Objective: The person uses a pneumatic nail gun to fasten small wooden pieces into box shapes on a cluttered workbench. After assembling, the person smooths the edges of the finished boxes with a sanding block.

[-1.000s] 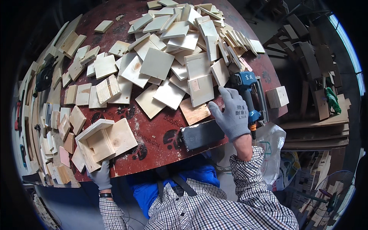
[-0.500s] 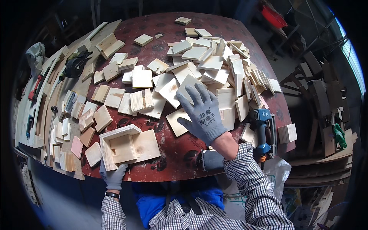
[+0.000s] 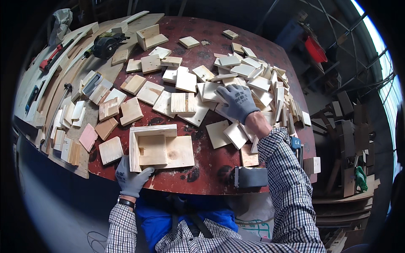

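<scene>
The open wooden box [image 3: 158, 147], a shallow frame fixed on a wider flat base board, lies at the near edge of the round dark-red table [image 3: 211, 168], its long axis running left to right and its open side up. The left hand [image 3: 130, 176], gloved grey, grips its near left corner. Further right, the right hand [image 3: 238, 102], also gloved, rests with fingers curled on a pile of wooden squares [image 3: 257, 88]; whether it has closed on one I cannot tell. A nail gun [image 3: 253, 176] lies at the near right edge. Left, long boards [image 3: 55, 84] carry a black tool [image 3: 105, 44]. Scrap timber [image 3: 350, 126] fills the workshop floor on the right.
</scene>
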`<move>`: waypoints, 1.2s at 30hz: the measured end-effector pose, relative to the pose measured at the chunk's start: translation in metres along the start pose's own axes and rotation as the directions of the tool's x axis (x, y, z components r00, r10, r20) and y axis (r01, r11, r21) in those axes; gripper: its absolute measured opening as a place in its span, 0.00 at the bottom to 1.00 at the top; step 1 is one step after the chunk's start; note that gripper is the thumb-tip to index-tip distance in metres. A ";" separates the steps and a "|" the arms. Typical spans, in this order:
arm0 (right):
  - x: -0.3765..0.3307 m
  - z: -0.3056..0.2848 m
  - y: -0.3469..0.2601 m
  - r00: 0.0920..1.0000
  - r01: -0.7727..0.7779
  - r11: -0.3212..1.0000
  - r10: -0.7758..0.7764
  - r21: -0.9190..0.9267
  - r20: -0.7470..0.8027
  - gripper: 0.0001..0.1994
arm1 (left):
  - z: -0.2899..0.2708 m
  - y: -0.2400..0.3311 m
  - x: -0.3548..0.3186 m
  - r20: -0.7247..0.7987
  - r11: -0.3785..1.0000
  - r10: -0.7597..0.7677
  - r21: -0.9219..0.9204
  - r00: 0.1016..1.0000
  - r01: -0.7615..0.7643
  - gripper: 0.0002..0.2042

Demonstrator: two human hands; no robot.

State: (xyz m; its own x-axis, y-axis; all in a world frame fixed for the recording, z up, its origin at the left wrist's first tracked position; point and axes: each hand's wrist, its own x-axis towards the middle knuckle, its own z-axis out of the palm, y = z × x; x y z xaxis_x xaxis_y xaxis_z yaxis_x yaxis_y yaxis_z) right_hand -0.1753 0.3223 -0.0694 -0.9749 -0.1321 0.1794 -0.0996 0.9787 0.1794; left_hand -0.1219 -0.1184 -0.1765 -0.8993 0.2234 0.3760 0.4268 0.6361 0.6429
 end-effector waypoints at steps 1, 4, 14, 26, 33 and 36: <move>0.006 -0.007 0.014 0.999 -0.036 0.998 0.036 0.055 -0.002 0.26 | 0.001 -0.001 0.000 -0.004 1.000 0.019 0.015 1.000 -0.019 0.31; 0.013 -0.034 0.046 0.995 -0.091 0.959 0.076 0.268 0.064 0.28 | 0.002 -0.001 -0.002 -0.005 1.000 0.015 -0.009 1.000 -0.015 0.30; 0.007 -0.024 0.056 0.962 0.122 0.983 -0.152 -0.139 -0.225 0.24 | -0.004 0.007 0.004 -0.011 0.999 0.037 0.004 0.999 -0.037 0.28; -0.054 -0.069 0.029 0.844 0.267 0.961 -0.196 -0.074 0.499 0.27 | 0.002 0.004 0.002 -0.013 0.999 0.028 -0.023 1.000 -0.028 0.29; -0.023 -0.011 -0.033 0.868 -0.176 0.935 0.294 -0.307 0.401 0.34 | -0.002 0.005 0.001 -0.027 0.996 -0.001 -0.087 1.000 -0.002 0.32; -0.026 0.012 -0.032 0.902 -0.320 0.920 0.369 -0.228 0.223 0.32 | -0.001 0.002 0.000 -0.024 0.998 -0.015 -0.069 1.000 0.013 0.31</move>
State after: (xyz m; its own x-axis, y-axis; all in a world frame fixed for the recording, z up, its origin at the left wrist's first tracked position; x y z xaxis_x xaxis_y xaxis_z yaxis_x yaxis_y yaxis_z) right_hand -0.1494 0.2959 -0.0919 -0.9608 0.2769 0.0126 0.2656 0.9065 0.3282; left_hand -0.1209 -0.1178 -0.1745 -0.9028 0.1964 0.3825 0.4208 0.5864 0.6921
